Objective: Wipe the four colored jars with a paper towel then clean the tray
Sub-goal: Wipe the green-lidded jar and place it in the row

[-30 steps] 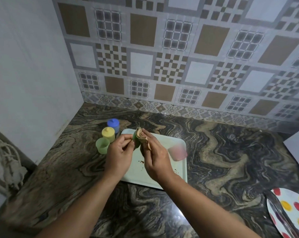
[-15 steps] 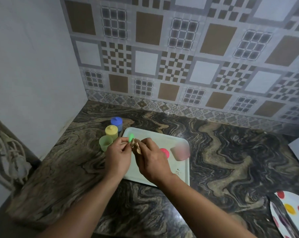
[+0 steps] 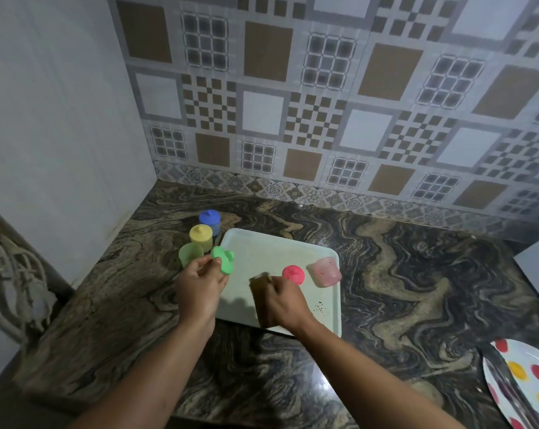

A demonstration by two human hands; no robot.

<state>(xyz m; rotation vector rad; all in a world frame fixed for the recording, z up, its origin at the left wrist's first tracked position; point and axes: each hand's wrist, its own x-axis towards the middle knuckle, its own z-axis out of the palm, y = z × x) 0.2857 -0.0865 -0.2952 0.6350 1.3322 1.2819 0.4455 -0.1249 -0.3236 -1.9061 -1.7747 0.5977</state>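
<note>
Nearest, both forearms reached in from the bottom edge over the dark marbled desk point(image 3: 401, 274). At the lower right corner a white plate with red and yellow dots point(image 3: 531, 382) lay half out of view, well apart from the work.

Right hand point(image 3: 282, 301) hung over the front half of the pale tray point(image 3: 277, 249), fingers curled around a folded brown paper towel point(image 3: 259, 284), blurred. Half a second before, that hand was pressed against the left one with the towel on the green lid; since then the two hands had parted and the towel had come away from the lid.

Left hand point(image 3: 200, 284) sat at the tray's left front edge, fingers pinching the green lid point(image 3: 223, 258), which was tilted on edge and now lay closer to the lidless green jar point(image 3: 190, 253), just beside it on the desk.

On the tray's right side: pink lid point(image 3: 293, 274), then the pink jar point(image 3: 325, 270) lying on its side near the right rim. Dark specks dotted the tray near its front right corner.

Further back, off the tray's left rear corner, the yellow jar point(image 3: 201, 236) and behind it the blue jar point(image 3: 210, 220), both lidded, upright.

Open desk ran to the right of the tray and behind it up to the tiled wall point(image 3: 324, 103); a plain wall point(image 3: 60, 119) closed the left side close to the jars.
</note>
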